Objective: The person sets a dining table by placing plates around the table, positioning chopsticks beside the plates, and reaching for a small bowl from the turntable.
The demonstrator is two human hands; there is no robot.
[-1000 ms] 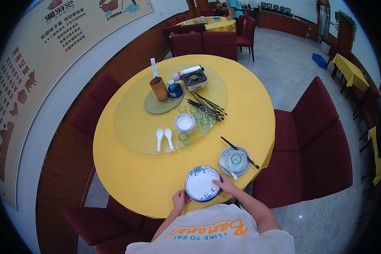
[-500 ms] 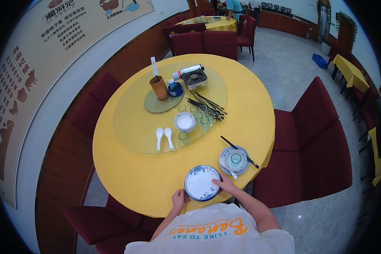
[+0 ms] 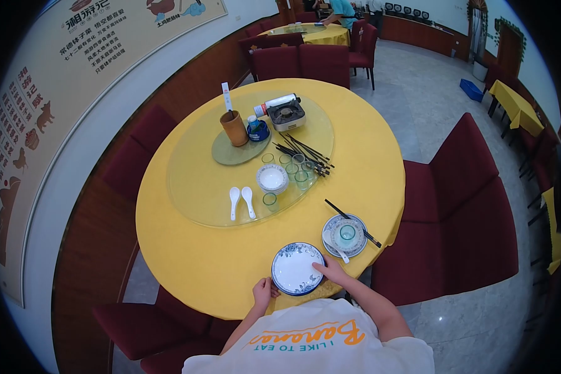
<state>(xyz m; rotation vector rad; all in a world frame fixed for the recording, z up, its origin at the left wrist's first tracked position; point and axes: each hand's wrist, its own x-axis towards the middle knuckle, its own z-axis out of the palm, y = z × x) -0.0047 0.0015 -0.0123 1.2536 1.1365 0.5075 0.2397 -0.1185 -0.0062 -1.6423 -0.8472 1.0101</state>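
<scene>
A white plate with blue floral edging (image 3: 296, 268) is at the table's near edge, and its thick rim looks like a small stack. My right hand (image 3: 331, 270) grips its right side, thumb lying on top and fingers underneath. At the lower left rim, my left hand (image 3: 264, 292) is closed against the edge, its fingers partly hidden. Just beyond to the right stands a place setting: a patterned saucer plate (image 3: 326, 228) bearing a bowl, a greenish glass (image 3: 347, 232), a white spoon (image 3: 335, 247) and black chopsticks (image 3: 371, 238).
On the glass turntable (image 3: 193, 181) are two white spoons (image 3: 234, 202), stacked bowls (image 3: 272, 178), several glasses (image 3: 301, 179), loose chopsticks (image 3: 305, 153), a bamboo holder (image 3: 234, 129) and a portable stove (image 3: 287, 116). Dark red chairs (image 3: 445, 224) surround the yellow-covered table. A person (image 3: 341, 12) stands at a far table.
Both hands and the plates stay almost still. In the background, the person in teal has leaned left over the far table.
</scene>
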